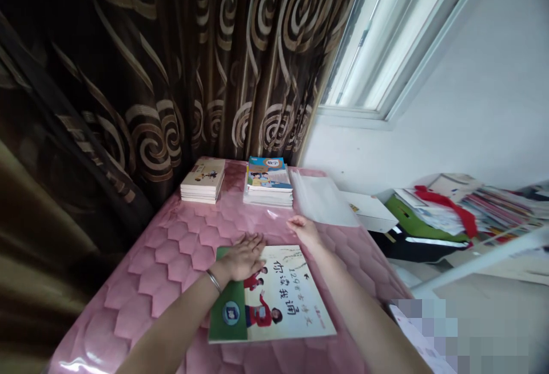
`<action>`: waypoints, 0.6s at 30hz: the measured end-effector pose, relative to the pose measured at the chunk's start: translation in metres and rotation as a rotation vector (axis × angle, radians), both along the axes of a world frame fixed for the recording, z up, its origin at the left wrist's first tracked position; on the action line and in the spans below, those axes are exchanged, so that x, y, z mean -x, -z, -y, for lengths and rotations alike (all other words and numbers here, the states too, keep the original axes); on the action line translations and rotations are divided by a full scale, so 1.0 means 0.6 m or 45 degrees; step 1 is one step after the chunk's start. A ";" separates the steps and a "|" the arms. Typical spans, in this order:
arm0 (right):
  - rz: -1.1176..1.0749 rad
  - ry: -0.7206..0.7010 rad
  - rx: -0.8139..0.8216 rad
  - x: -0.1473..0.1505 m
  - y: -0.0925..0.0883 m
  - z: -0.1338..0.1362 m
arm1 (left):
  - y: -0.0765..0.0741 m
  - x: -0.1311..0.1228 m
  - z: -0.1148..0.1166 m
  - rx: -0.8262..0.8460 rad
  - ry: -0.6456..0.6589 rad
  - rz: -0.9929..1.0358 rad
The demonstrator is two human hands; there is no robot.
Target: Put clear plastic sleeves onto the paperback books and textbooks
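A picture book (283, 299) with a green spine strip and a white cover lies flat on the pink quilted table cover (180, 248). My left hand (244, 257), a metal bangle on its wrist, rests flat on the book's upper left part with fingers stretched out. My right hand (303, 230) reaches past the book's far right corner and pinches the near edge of a clear plastic sheet (319, 199) that lies on the table.
Two stacks of books stand at the table's far edge: a pale one (203, 179) on the left, a blue-topped one (268, 182) beside it. A dark swirl-patterned curtain (171, 65) hangs behind. To the right lie a white box (371, 211) and a heap of papers (467, 205).
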State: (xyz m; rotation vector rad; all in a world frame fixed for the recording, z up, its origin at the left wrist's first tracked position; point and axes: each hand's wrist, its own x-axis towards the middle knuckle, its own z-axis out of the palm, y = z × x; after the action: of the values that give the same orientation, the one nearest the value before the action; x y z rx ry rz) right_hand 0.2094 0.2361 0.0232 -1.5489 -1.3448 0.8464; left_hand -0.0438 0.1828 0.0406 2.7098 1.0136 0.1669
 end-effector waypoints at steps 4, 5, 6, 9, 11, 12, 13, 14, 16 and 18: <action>-0.016 0.110 0.042 -0.008 0.012 0.016 | 0.009 0.003 -0.023 -0.012 0.069 0.001; -0.013 0.133 0.043 -0.009 0.013 0.021 | 0.011 0.003 -0.025 -0.013 0.081 0.000; -0.007 0.152 0.040 -0.009 0.014 0.026 | 0.012 0.003 -0.027 -0.011 0.091 -0.004; 0.034 0.193 0.019 -0.011 0.013 0.050 | 0.010 0.002 -0.029 0.013 0.093 -0.024; 0.113 0.216 0.008 -0.009 0.011 0.071 | 0.005 0.001 -0.028 0.026 0.080 -0.033; 0.180 0.222 0.005 -0.008 0.010 0.082 | 0.003 0.000 -0.027 0.025 0.079 -0.031; 0.254 0.216 0.006 -0.007 0.009 0.093 | 0.000 -0.001 -0.025 0.015 0.083 -0.023; 0.324 0.203 0.009 -0.005 0.009 0.104 | -0.002 -0.001 -0.022 -0.004 0.085 -0.011; 0.417 0.175 0.026 -0.002 0.008 0.122 | -0.007 -0.001 -0.013 -0.082 0.028 0.020; 0.432 0.171 0.060 -0.002 0.009 0.137 | -0.009 0.003 -0.003 -0.196 -0.139 0.049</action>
State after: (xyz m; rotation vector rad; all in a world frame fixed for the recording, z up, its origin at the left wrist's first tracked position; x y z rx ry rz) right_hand 0.2104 0.1537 0.0178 -1.8579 -1.4442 0.5514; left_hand -0.0455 0.1847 0.0458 2.7755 1.1832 0.3286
